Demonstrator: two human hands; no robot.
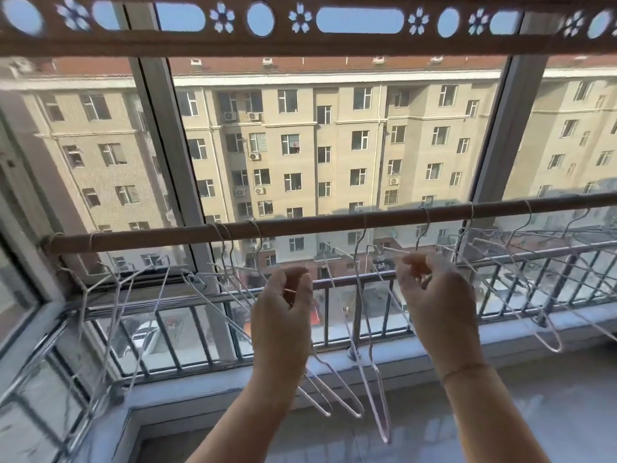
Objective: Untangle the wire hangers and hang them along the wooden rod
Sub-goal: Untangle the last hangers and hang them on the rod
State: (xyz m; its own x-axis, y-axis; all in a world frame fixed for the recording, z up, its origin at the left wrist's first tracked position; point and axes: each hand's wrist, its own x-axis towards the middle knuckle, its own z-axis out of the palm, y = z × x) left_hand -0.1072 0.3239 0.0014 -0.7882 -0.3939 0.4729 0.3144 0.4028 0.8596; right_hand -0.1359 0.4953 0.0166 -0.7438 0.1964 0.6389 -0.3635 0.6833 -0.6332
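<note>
The left hand [283, 305] is raised below the brown wooden rod [317, 224], its fingers curled, and a thin strand of the white wire hangers [380, 409] is pinched between thumb and fingertips. The right hand [437, 299] is held level with it and a little apart, likewise curled, with wire gripped at the fingertips. Which hanger each strand belongs to cannot be told. A thin cord bracelet [464, 368] is worn on the right wrist.

The rod is fixed across the window, rising slightly to the right, and is bound with cord at its left end. The hangers are hooked along it in three loose groups: a tangled cluster at the left, several long ones hanging between and below the hands, and more overlapping at the right.

Behind the rod, grey window frames [160, 145] are seen, with a dark metal railing [347, 280] outside and a pale window sill [500, 332] beneath. A beige multi-storey apartment building [334, 145] fills the view beyond the glass. A brown carved wooden panel [300, 41] with flower and oval cut-outs runs across the top.
</note>
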